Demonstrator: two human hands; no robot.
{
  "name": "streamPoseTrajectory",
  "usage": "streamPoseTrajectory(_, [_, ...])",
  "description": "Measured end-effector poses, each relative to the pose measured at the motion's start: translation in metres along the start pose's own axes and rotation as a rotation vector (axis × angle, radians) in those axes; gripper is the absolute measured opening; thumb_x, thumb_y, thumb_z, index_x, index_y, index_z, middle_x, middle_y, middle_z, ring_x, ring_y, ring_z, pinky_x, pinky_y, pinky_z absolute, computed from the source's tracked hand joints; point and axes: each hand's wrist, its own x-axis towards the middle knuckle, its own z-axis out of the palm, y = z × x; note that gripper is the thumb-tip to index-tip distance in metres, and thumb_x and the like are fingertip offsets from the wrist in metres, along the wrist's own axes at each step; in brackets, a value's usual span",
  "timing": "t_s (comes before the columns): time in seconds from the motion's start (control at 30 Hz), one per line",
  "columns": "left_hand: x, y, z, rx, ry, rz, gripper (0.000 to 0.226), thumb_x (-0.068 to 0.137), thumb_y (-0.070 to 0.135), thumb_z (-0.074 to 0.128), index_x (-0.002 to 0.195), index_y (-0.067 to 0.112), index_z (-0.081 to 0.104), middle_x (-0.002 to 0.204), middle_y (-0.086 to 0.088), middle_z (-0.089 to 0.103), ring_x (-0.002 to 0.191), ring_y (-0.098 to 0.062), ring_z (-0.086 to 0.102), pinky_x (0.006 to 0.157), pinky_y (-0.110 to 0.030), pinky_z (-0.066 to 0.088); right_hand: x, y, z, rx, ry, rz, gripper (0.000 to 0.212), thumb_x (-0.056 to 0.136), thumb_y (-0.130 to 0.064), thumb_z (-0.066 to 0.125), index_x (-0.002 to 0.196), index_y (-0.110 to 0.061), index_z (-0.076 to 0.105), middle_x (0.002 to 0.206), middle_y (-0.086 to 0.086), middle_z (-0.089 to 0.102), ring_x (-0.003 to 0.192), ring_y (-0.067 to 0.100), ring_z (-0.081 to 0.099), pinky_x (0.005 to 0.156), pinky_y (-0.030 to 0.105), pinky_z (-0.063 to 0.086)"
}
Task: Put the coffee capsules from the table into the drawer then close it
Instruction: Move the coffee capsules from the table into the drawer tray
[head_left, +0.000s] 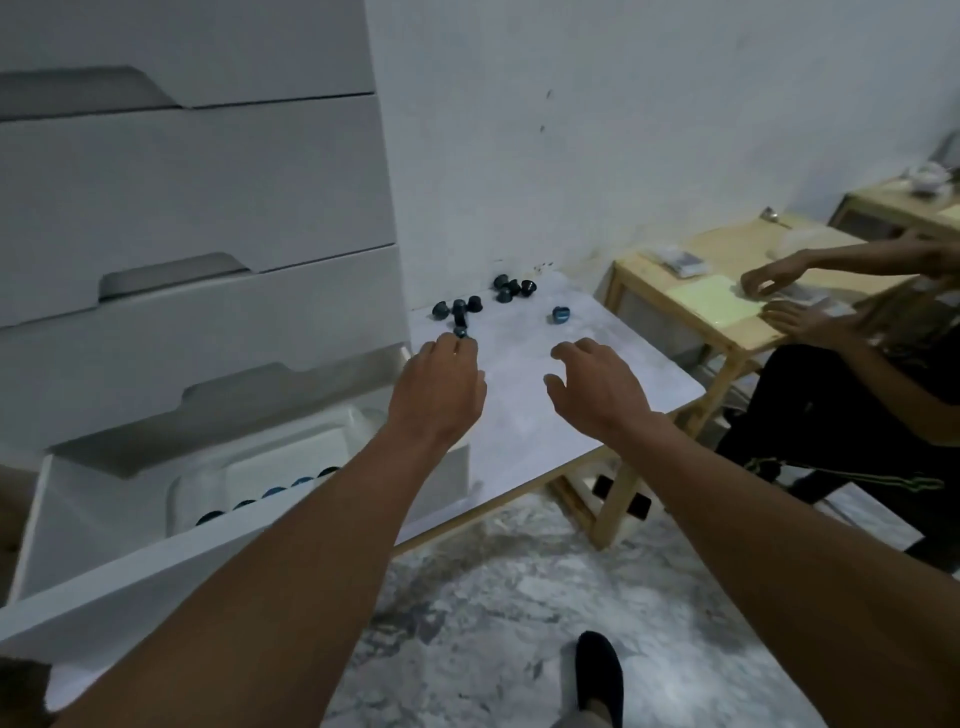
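Dark coffee capsules lie on the white table in two loose groups, one at the back left and one further back. A single blue capsule sits apart to the right. My left hand reaches to the near edge of the left group and its curled fingertips pinch a small blue capsule. My right hand hovers over the table with its fingers spread and holds nothing. The bottom drawer of the white cabinet stands open at lower left, and its white tray holds a row of blue capsules.
The white drawer cabinet fills the left side, its upper drawers closed. Another person sits at right with both hands on a wooden side table. My foot in a black shoe stands on the marbled floor.
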Motion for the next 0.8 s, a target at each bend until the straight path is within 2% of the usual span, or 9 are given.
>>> streamPoseTrajectory(0.23, [0.090,0.058,0.069,-0.026,-0.040,-0.113,0.029,0.094,0.023,0.046,0.117,0.006,0.053,0.117,-0.011,0.056,0.101,-0.029,0.056,0.079,-0.036,0.046,0.080,0.102,0.010,-0.002,-0.056,-0.017,0.029,0.093,-0.028,0.049,0.114,-0.009,0.057,0.116,0.012,0.059,0.106,0.033,0.054,0.085,0.044,0.050])
streamPoseTrajectory(0.4, [0.135,0.081,0.112,-0.017,-0.088,-0.244,0.024,0.093,0.019,0.047,0.111,0.005,0.055,0.113,-0.013,0.057,0.100,-0.032,0.057,0.076,-0.039,0.046,0.142,0.146,0.024,-0.009,-0.147,-0.100,0.032,0.093,-0.028,0.049,0.118,-0.010,0.057,0.119,0.013,0.059,0.107,0.033,0.055,0.088,0.044,0.050])
streamPoseTrajectory(0.57, [0.161,0.064,0.151,0.032,-0.132,-0.326,0.017,0.092,0.017,0.048,0.101,0.004,0.056,0.106,-0.014,0.058,0.097,-0.031,0.058,0.076,-0.039,0.050,0.196,0.165,0.049,0.000,-0.225,-0.166,0.031,0.091,-0.025,0.050,0.117,-0.008,0.057,0.121,0.014,0.057,0.106,0.035,0.055,0.087,0.044,0.049])
streamPoseTrajectory(0.8, [0.199,0.005,0.220,0.115,-0.213,-0.420,0.018,0.094,0.015,0.049,0.107,0.005,0.055,0.113,-0.013,0.057,0.104,-0.028,0.056,0.086,-0.036,0.049,0.276,0.169,0.105,0.003,-0.303,-0.174,0.031,0.090,-0.021,0.051,0.116,-0.007,0.057,0.121,0.015,0.058,0.108,0.037,0.052,0.089,0.046,0.050])
